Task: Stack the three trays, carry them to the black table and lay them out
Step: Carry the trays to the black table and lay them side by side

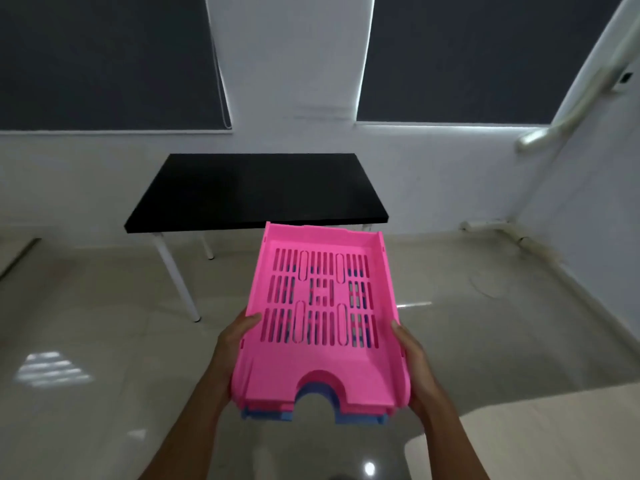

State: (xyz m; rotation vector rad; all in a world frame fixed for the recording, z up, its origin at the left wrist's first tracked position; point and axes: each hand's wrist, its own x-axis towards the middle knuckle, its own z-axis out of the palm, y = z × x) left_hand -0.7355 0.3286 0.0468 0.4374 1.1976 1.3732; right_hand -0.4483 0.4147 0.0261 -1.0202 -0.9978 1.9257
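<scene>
A stack of slotted letter trays is held in the air in front of me. The pink tray [322,362] is on top; a second pink edge and a blue tray [360,420] show beneath it at the near end. My left hand [233,344] grips the stack's left side with the thumb over the rim. On the right side, my right hand [414,362] grips the same way. The black table [242,192] with white legs stands ahead against the wall, its near edge just beyond the trays' far end.
Glossy pale floor tiles [104,341] stretch between me and the table. A light-coloured surface corner [540,441] juts in at the lower right. White walls with dark window blinds stand behind the table. A cable lies on the floor at the right.
</scene>
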